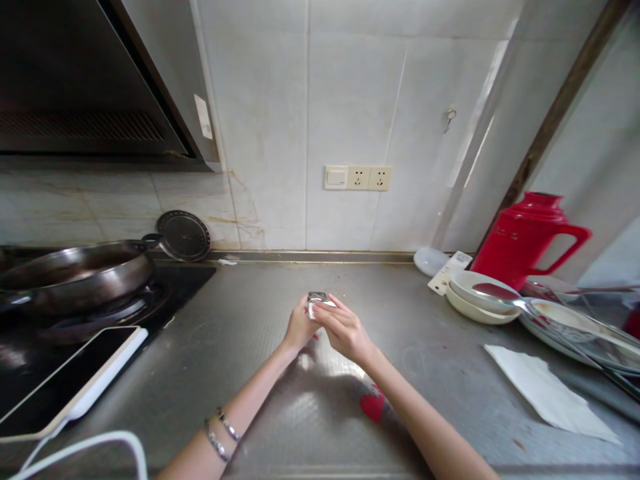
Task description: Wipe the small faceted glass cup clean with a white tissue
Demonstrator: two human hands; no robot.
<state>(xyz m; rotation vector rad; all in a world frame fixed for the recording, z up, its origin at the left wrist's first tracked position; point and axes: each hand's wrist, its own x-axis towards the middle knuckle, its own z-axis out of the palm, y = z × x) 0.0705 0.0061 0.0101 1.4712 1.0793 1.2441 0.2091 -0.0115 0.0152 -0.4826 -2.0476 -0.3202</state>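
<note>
In the head view both my hands meet above the middle of the steel counter. Between them is a small object [318,298] with a shiny grey-and-black top and a white part below; I cannot make out its kind. My left hand [298,327] is closed around its left side, most of its fingers hidden. My right hand [346,330] lies over its right and near side, fingers together and bent across the white part. Two silver bracelets [223,432] circle my left forearm.
At left, a steel pan [95,277] sits on the black stove, with a phone [70,377] and white cable in front. A red thermos [523,233], stacked bowls [483,307], a plate [560,327] with utensils and a white paper napkin [547,390] crowd the right.
</note>
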